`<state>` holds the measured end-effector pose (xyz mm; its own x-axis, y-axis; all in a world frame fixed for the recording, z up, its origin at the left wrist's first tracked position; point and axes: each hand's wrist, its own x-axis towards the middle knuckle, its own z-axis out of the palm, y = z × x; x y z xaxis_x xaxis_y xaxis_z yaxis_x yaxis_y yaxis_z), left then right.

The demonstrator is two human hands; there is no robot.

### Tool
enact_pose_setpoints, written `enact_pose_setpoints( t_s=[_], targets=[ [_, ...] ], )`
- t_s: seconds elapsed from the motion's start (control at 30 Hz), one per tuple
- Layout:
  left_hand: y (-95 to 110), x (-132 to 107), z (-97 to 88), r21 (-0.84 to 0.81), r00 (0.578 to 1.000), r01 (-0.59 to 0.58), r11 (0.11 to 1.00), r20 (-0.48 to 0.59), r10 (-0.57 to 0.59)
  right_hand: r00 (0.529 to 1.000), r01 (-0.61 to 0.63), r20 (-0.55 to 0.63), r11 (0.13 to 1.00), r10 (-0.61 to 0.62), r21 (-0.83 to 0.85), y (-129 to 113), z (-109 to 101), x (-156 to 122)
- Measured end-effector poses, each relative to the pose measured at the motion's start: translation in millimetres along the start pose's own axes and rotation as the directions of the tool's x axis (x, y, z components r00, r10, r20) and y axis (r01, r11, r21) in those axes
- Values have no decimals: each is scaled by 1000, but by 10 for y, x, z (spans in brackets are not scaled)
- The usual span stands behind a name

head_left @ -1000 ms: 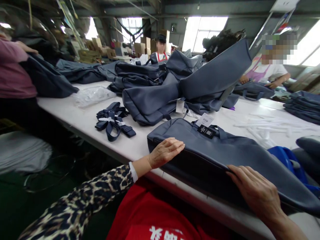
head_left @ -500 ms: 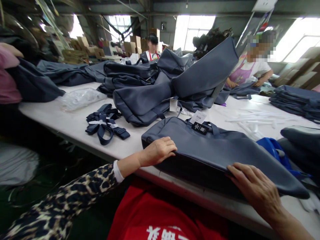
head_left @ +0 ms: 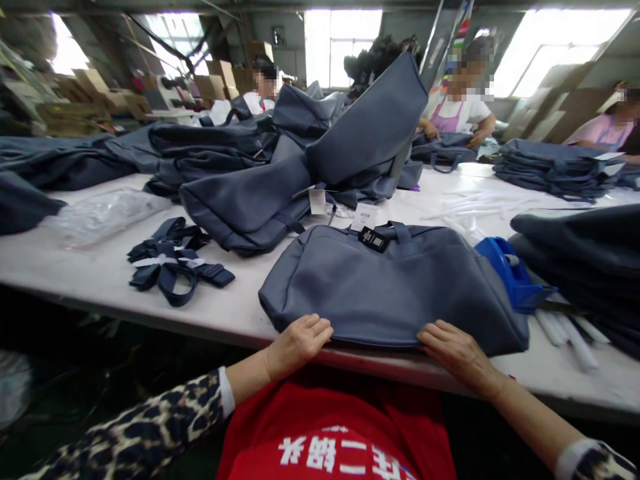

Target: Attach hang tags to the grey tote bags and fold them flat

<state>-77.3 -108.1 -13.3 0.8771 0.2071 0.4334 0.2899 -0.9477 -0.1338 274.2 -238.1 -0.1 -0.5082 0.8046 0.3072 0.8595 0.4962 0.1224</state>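
Head view: slate-blue duffel bag (head_left: 390,287) lying on the worktop (head_left: 75,267).
My left hand (head_left: 297,347) and right hand (head_left: 457,353) rest open on its near edge, neither grip closed.

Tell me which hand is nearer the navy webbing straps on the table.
Left. The left hand rests on the front edge of the slate-blue bag, to the right of the navy webbing straps. The right hand lies farther from them, along the same edge.

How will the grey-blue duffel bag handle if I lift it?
The grey-blue duffel bag looks floppy: it sags flat under the left hand. Probably light, seeming unfilled. Its smooth fabric may slide slightly on the white table.
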Motion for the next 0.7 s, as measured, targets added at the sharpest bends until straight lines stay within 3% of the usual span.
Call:
enact_pose_setpoints(
  t_s=[0.17, 0.27, 0.37, 0.43, 0.5, 0.57, 0.63, 0.7],
  targets=[
    [157, -150, -1, 23, 999, -47, 999, 1, 47, 998, -63, -9, 997, 64, 35, -68, 6, -101],
    [209, -78, -143, 13, 991, -76, 997, 108, 74, 995, -99, -21, 990, 101, 97, -106, 8, -143],
    [216, 370, -359, -86, 943, -21, 996, 329, 48, 992, -125, -12, 985, 127, 116, -100, 26, -157],
    [258, 833, -396, -212, 932, -11, 977, 352, 87, 990, -140, -5, 985, 141, 104, -91, 53, -158],
    [341, 1286, -247, -376, 962, -68, 924, 220, 160, 989, -149, -7, 985, 150, 88, -97, 88, -149],
    [436, 1606, 66, -460, 971, -102, 882, 145, 188, 988, -152, -13, 986, 153, 70, -123, 104, -126],
    [503, 1747, 430, -453, 966, -82, 888, 184, 182, 989, -149, -15, 988, 150, 49, -161, 56, -101],
    [520, 1743, 713, -433, 957, -63, 899, 230, 177, 988, -151, -16, 984, 153, 92, -185, -86, -106]
  ],
)
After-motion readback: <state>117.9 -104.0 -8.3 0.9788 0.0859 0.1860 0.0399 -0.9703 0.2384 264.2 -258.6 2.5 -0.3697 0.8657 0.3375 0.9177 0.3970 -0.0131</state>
